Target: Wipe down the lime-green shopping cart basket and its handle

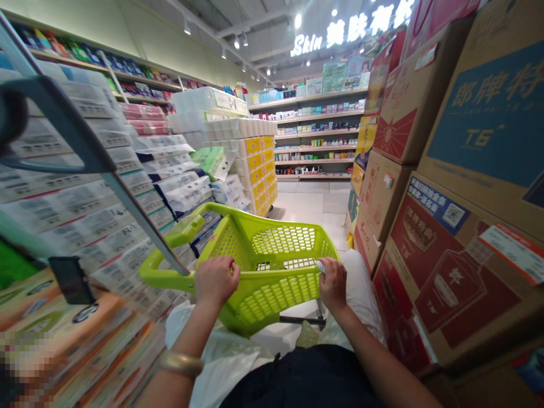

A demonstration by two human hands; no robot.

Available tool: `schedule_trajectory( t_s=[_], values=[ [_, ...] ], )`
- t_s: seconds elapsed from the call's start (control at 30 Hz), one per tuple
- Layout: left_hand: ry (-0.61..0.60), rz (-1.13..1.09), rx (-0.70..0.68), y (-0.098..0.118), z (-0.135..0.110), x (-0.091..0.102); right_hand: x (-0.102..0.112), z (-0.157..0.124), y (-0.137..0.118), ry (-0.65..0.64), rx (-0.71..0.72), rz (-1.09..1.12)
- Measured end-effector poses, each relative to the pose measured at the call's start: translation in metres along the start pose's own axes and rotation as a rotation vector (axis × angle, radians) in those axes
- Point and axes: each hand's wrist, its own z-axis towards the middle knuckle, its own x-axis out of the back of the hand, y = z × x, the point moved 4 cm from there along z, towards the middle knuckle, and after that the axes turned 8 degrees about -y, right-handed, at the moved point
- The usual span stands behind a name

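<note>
A lime-green plastic shopping basket (pixel 272 292) on a rolling frame stands right in front of me, its perforated walls and floor showing. My left hand (pixel 216 279) is closed over its near rim, beside the grey pull handle (pixel 144 221) that slants up to the left. Farther right along the same rim, my right hand (pixel 334 283) is closed too, its fingers curled over the edge. Something small and white (pixel 321 266) shows at its fingers; I cannot make out what it is.
Stacked cartons (pixel 459 277) wall the right side. Packs of tissue paper (pixel 123 187) pile up on the left, near a dark phone-like device (pixel 72 279). White bags (pixel 361 289) lie by the basket. Pale floor (pixel 308 207) leads to stocked shelves (pixel 317 136).
</note>
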Motion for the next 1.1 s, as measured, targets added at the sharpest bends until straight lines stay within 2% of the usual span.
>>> schedule_trajectory(
  t_s=[0.07, 0.17, 0.23, 0.3, 0.4, 0.63, 0.73, 0.93, 1.0, 1.1],
  values=[
    [0.056, -0.122, -0.134, 0.025, -0.007, -0.009, -0.006, 0.0, -0.016, -0.041, 0.026, 0.01],
    [0.063, -0.232, -0.297, 0.069, -0.023, -0.034, -0.016, 0.001, -0.043, -0.14, 0.108, 0.016],
    [0.059, -0.246, -0.329, 0.089, -0.032, -0.052, -0.021, 0.002, -0.059, -0.19, 0.156, 0.015],
    [0.054, -0.245, -0.306, 0.096, -0.038, -0.068, -0.023, 0.002, -0.069, -0.226, 0.186, 0.024],
    [0.047, -0.227, -0.317, 0.089, -0.04, -0.082, -0.021, 0.002, -0.064, -0.25, 0.175, 0.041],
    [-0.017, -0.262, -0.268, 0.065, -0.028, -0.085, -0.008, -0.005, -0.013, -0.177, 0.068, 0.062],
    [-0.041, -0.295, -0.243, 0.061, -0.023, -0.086, -0.012, -0.007, -0.021, -0.155, 0.061, 0.066],
    [-0.054, -0.328, -0.228, 0.051, -0.019, -0.088, -0.033, -0.001, -0.07, -0.242, 0.159, 0.085],
    [-0.049, -0.331, -0.222, 0.048, -0.018, -0.089, -0.035, 0.0, -0.072, -0.266, 0.178, 0.095],
    [-0.023, -0.337, -0.211, 0.042, -0.015, -0.089, -0.029, -0.002, -0.054, -0.267, 0.159, 0.106]
  ],
)
